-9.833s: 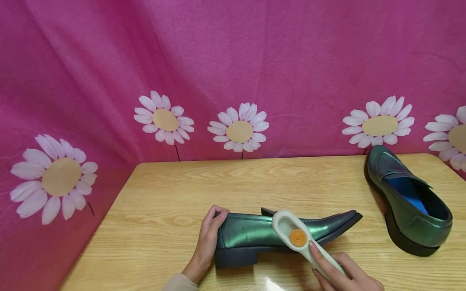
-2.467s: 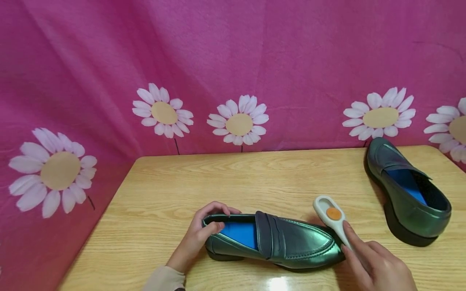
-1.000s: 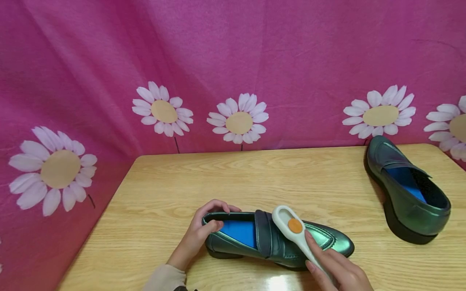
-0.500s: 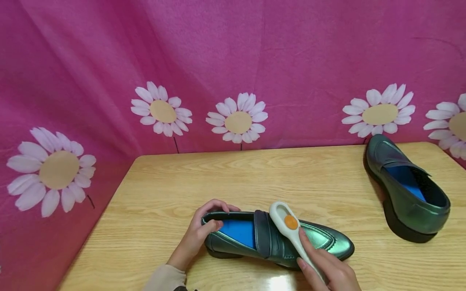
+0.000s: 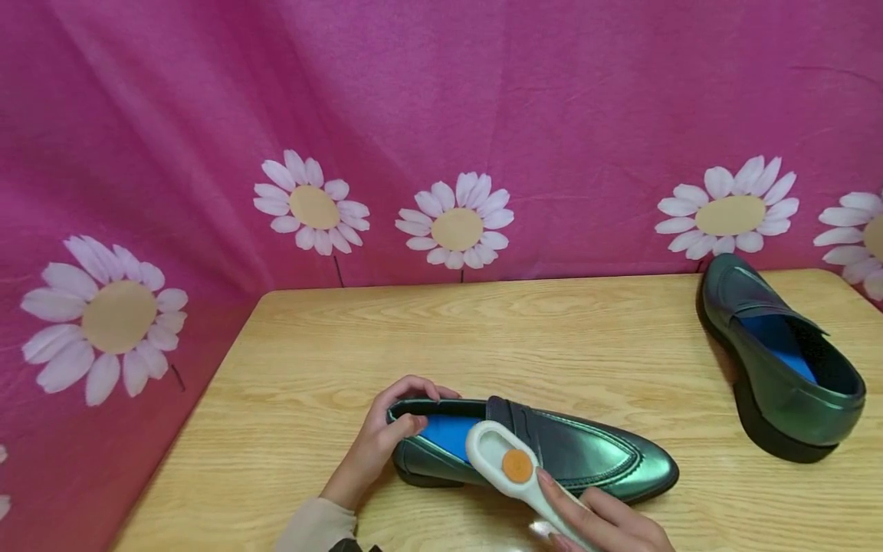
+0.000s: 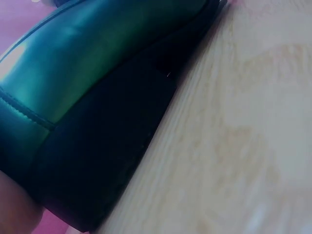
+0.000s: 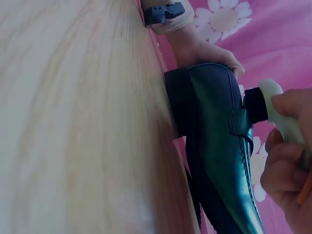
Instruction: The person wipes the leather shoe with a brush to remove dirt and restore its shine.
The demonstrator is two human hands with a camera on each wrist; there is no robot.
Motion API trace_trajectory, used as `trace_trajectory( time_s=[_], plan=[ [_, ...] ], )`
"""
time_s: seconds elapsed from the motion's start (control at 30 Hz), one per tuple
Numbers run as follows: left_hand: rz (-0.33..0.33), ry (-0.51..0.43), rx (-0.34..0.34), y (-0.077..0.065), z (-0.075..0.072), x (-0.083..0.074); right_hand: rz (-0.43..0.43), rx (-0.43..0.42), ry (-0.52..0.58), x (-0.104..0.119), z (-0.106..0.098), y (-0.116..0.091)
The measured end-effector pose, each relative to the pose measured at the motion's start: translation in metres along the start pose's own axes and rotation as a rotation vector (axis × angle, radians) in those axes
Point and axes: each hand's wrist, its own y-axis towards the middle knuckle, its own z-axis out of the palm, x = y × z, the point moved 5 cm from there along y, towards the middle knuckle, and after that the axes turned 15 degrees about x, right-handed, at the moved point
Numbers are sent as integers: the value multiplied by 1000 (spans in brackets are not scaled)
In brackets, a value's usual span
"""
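Observation:
A metallic green loafer [image 5: 586, 448] with a blue insole lies across the front of the table, toe to the right. My left hand [image 5: 372, 445] grips its heel end, thumb over the opening's rim and fingers along the far side. In my right hand [image 5: 607, 523] is a white-handled shoe brush [image 5: 480, 454] with an orange disc on its back. The right wrist view shows dark bristles [image 7: 256, 104] close to the loafer's strap [image 7: 240, 122]; whether they touch is unclear. The left wrist view shows the black heel block [image 6: 107, 131] against the tabletop.
A matching second loafer [image 5: 786, 376] stands at the table's right side, toe toward the back. Wood-grain table [image 5: 331, 337] reaches back to a pink curtain [image 5: 386, 92] printed with white daisies.
Since half a second ago the brush has moved left and nearer me, from the strap toward the loafer's near side. Compared with the oldest frame, the loafer's opening has turned toward me.

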Motion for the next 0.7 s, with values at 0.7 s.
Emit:
trace_trajectory(
  time_s=[0.7],
  plan=[
    [19,2,-14,-3,-2,-2,132,-3,-7,0,-3,-1]
  ],
)
